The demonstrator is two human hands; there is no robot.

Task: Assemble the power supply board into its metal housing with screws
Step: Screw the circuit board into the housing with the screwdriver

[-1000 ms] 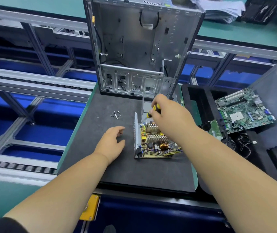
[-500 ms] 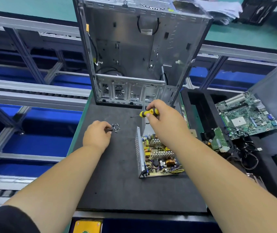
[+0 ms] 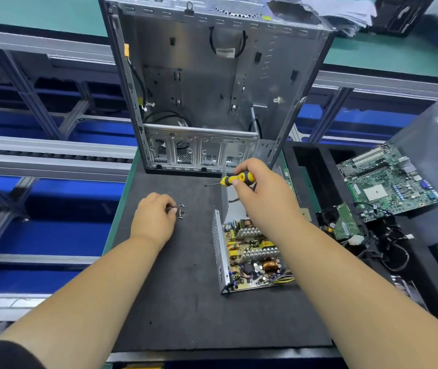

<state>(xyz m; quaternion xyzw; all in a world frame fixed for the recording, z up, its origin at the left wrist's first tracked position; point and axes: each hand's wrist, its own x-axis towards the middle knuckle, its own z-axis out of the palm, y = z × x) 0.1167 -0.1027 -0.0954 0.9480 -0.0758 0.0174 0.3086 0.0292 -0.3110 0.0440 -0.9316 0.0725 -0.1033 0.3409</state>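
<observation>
place: electronics assembly line | evidence: roller conveyor (image 3: 53, 153), open computer case (image 3: 212, 83), motherboard (image 3: 388, 179) in foam tray

Yellow-and-black screwdriver (image 3: 236, 179) — green motherboard (image 3: 388, 179), silver perforated housing (image 3: 219, 251), dark grey mat (image 3: 186, 302)

Bare dark foam worktop (image 3: 186, 310) lies open in front. Upright grey metal computer case (image 3: 212, 83) walls the far edge; perforated metal housing wall (image 3: 219, 251) stands right of centre.

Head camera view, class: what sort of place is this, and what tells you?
Probably an electronics assembly line workstation. An open silver metal computer case stands on a black foam mat, a green motherboard lies alongside, and grey aluminium conveyor rails run past.
</observation>
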